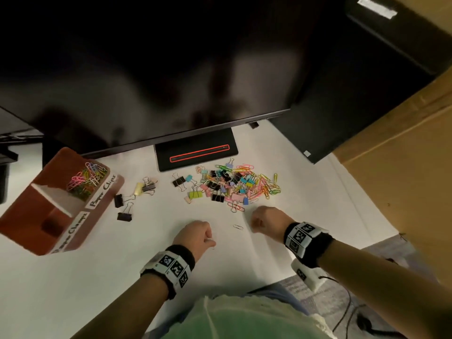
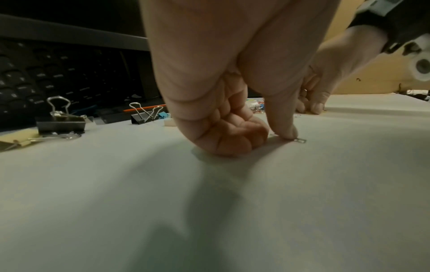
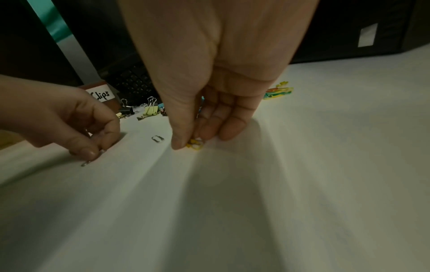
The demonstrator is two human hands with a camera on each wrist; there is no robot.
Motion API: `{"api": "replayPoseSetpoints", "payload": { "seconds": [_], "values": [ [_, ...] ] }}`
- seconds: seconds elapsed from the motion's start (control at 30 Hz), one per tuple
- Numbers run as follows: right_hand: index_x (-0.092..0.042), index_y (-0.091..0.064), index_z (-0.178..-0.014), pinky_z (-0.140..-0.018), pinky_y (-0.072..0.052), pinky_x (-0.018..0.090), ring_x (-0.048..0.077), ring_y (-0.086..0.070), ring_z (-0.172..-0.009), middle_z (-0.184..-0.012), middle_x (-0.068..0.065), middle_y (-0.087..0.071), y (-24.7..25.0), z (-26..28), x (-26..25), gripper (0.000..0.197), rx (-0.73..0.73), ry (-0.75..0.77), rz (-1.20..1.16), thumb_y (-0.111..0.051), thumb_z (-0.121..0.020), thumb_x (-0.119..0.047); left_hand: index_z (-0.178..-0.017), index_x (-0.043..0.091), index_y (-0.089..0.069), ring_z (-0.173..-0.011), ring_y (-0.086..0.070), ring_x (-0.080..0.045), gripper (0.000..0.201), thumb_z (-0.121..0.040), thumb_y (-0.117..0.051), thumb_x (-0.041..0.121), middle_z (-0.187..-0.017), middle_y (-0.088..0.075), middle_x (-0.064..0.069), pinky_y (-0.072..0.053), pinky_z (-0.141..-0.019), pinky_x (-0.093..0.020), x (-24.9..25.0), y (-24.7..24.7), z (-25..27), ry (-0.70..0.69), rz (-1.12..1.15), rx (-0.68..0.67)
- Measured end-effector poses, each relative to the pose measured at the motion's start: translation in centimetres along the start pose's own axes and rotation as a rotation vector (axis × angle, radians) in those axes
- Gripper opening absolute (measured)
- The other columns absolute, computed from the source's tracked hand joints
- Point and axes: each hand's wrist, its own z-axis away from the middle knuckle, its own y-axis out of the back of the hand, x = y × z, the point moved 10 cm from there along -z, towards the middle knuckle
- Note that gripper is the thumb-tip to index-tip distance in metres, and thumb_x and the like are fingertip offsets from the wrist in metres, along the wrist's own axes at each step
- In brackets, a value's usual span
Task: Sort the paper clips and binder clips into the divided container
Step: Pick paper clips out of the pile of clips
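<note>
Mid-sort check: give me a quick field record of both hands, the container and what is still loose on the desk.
left hand: fingers curled, thumb tip on a silver paper clip on the desk
right hand: pinching a yellow paper clip at the desk surface
container: "Paper Clips" section holds coloured clips; other section looks empty
mixed pile: unsorted, beyond the hands
loose silver clip: between the hands
black binder clips: scattered beside the container

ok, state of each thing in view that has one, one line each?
left hand: fingers curled, pinching a silver paper clip on the table
right hand: pinching yellow paper clips at the table
divided container: paper clip section part-filled, other section looks empty
mixed clip pile: unsorted
loose paper clip: flat, between hands
monitor: off
</note>
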Motion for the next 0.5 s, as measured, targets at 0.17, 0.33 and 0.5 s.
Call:
{"api": "replayPoseSetpoints", "payload": {
  "seconds": [0.17,0.33,0.5],
  "values": [
    [-0.011,-0.063,-0.095,-0.076,-0.037,0.021,0.015,-0.046,-0.081,-0.092,-0.004,-0.046,0.2,0.2,0.0,0.011,0.029,0.108,0.028,-0.060,-0.085,-0.013,-0.096,0.013,-0.063,-0.083,-0.055,-0.013,0.010,-0.087,-0.058,0.016,-0.091,-0.051,0.004,-0.047,-0.081,-0.022,-0.4,0.0,0.7,0.018,0.036,0.070],
    [-0.012,-0.064,-0.098,-0.074,-0.036,0.021,0.016,-0.048,-0.081,-0.089,0.000,-0.057,0.5,0.0,0.9,0.014,0.005,0.124,0.058,-0.056,-0.085,-0.011,-0.100,0.012,-0.060,-0.085,-0.056,-0.015,0.018,-0.086,-0.051,0.006,-0.090,-0.055,0.003,-0.047,-0.080,-0.023,-0.5,0.3,0.6,0.046,0.091,0.142],
    [-0.015,-0.065,-0.100,-0.078,-0.043,0.025,0.021,-0.059,-0.095,-0.103,0.003,-0.066,0.7,-0.2,1.0,0.016,-0.016,0.131,0.125,-0.057,-0.087,-0.017,-0.100,0.008,-0.059,-0.080,-0.053,-0.013,0.016,-0.084,-0.060,0.005,-0.097,-0.043,0.002,-0.046,-0.081,-0.021,-1.4,1.1,0.4,0.122,0.123,0.247]
  ]
}}
